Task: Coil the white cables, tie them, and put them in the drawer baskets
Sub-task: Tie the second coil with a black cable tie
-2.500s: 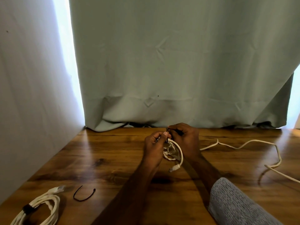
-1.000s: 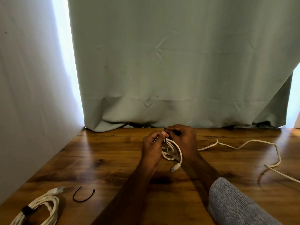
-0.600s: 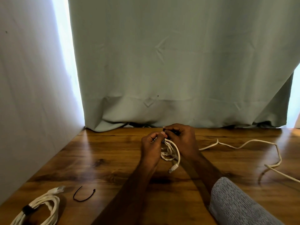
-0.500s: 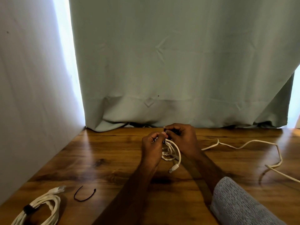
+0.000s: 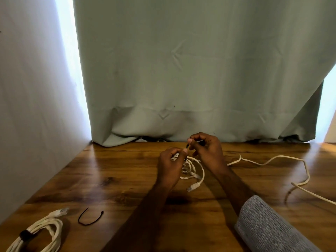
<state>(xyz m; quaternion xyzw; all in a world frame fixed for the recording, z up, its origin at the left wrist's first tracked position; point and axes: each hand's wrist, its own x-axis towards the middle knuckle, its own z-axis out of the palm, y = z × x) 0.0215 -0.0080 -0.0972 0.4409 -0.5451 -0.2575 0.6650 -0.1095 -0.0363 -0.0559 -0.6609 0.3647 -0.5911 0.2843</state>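
A small coil of white cable [image 5: 190, 169] hangs between my hands just above the wooden table [image 5: 118, 180], its plug end [image 5: 193, 187] dangling below. My left hand [image 5: 171, 165] grips the top of the coil. My right hand [image 5: 207, 151] pinches the end of a thin black tie [image 5: 187, 146] that runs down to the coil. The drawer baskets are not in view.
A second white cable [image 5: 272, 160] lies loose and uncoiled across the table's right side. At the front left lies a coiled white cable [image 5: 41, 233] bound with a black tie, and a spare black tie [image 5: 90, 218] beside it. A grey-green curtain [image 5: 181, 70] hangs behind; a wall stands left.
My right hand has lifted up and away from my left, drawing the black tie's end upward. The coil stays in my left hand.
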